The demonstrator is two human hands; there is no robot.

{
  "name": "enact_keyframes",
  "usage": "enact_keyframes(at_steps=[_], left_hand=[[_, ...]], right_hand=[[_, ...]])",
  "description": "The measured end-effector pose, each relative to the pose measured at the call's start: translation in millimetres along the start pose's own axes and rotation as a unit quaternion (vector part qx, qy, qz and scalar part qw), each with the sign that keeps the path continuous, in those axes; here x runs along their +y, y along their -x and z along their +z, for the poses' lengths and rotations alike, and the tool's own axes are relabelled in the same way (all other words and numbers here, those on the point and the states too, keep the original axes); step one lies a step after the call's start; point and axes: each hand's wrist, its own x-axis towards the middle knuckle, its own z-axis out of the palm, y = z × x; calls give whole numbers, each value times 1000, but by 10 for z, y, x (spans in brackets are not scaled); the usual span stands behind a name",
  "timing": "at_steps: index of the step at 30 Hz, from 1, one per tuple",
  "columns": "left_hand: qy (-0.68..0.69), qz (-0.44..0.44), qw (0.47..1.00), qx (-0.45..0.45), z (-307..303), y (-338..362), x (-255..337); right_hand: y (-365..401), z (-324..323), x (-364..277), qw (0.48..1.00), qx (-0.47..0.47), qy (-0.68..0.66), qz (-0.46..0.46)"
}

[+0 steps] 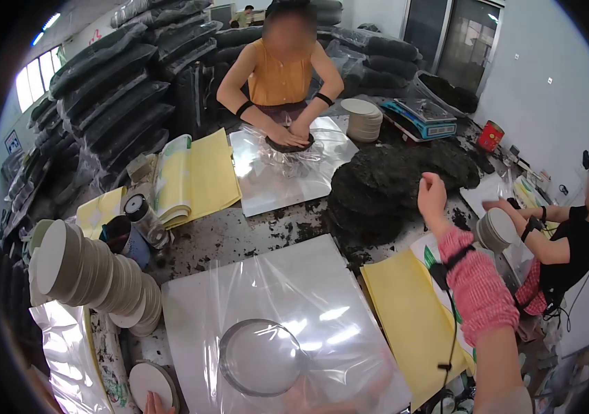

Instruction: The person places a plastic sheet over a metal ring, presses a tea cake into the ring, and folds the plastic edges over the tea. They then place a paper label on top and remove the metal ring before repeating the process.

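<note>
The fingers of my left hand (156, 404) show at the bottom edge, stretched out over a round grey disc (148, 381) on a low stack. My right hand (432, 196), in a pink sleeve, is at the front right of a dark, crumbly mound (377, 183). Its fingers are curled; what is in them, if anything, is hidden. In front of me a metal ring (227, 366) lies on clear plastic film (267, 290) over a pale board (187, 331). The film inside the ring looks bare.
Leaning stacks of grey discs (94, 276) stand at left, beside a metal canister (144, 214). Yellow sheets (412, 324) lie right of the board. Opposite, a person presses a dark round cake (287, 145) on film. Another person works at right, beside a disc stack (496, 230).
</note>
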Motion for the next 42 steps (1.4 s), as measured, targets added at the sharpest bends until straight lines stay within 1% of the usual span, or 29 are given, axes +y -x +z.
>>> enact_keyframes(at_steps=[1,2,4,5,6,7,8,9,10,11,13,15,16,18,19,22,26,29,32,33,34,35,36,37,38,39,40,41,42], left_hand=[[102,-17,995,-12,3,-6,-42],[98,-20,995,-4,52,-26,-99],[150,-28,988,24,157,-1,-174],[147,-34,988,26,16,4,-52],[21,-112,993,-15,-142,-26,62],[-107,-185,975,-59,-321,-122,257],[7,-106,990,93,-446,-198,588],[117,-27,964,236,-565,-233,1008],[129,63,970,198,-651,-302,1388],[19,216,951,219,-524,-414,1592],[62,352,919,167,-316,-562,2128],[54,345,937,-21,-39,-615,2238],[52,338,940,-22,-96,-581,2265],[72,333,934,-109,-304,-674,2366],[-48,381,912,-147,-319,-779,2353],[-142,406,896,-109,-94,-1205,2604],[-70,402,902,-139,536,-1375,2658],[-92,391,904,-145,709,-1426,2603],[-122,348,908,-197,516,-1434,2739],[54,344,915,-205,698,-1502,2509],[224,329,894,-208,865,-1554,2228],[406,303,862,3,861,-1399,2152],[579,62,813,-16,833,-1306,1919],[665,18,745,46,460,-1313,1892],[742,-27,662,106,6,-1284,1928],[741,-28,662,105,-210,-1193,1957],[547,-1,829,120,-366,-1112,2022],[318,20,939,129,-415,-1066,2098],[268,70,948,155,-334,-1007,2309]], right_hand=[[-197,135,52,982,-62,57,169],[-385,483,501,921,-136,2,365],[-454,574,568,915,-189,-80,346],[-460,601,468,937,-108,-119,309],[-480,603,380,950,-26,-156,269],[-501,359,-61,896,-29,-264,357],[-500,298,-133,872,-39,-324,366],[-453,259,-219,843,-54,-379,378],[-390,142,-370,822,-63,-426,373],[-302,96,-426,799,-79,-464,375],[-101,-5,-638,765,-99,-509,383],[99,-170,-987,752,-101,-527,383],[165,-257,-1126,748,-108,-529,385],[319,-427,-1347,724,-186,-562,355],[400,-460,-1441,720,-201,-561,355],[599,-429,-1740,667,-215,-610,369],[672,-413,-1732,612,-239,-654,374],[841,-678,-2023,612,-305,-626,376],[1237,-919,-2367,539,-373,-643,398],[1405,-1005,-2432,524,-400,-627,415],[1599,-1069,-2462,494,-420,-631,426],[1778,-1130,-2500,506,-442,-602,431],[1956,-1180,-2538,518,-463,-572,436],[2134,-1209,-2553,511,-459,-577,441],[2309,-1227,-2540,613,-505,-488,362],[2442,-1246,-2523,701,-541,-381,267],[2534,-1253,-2526,702,-543,-380,261],[2603,-1242,-2543,743,-534,-346,209],[2652,-1233,-2557,780,-522,-310,155]])
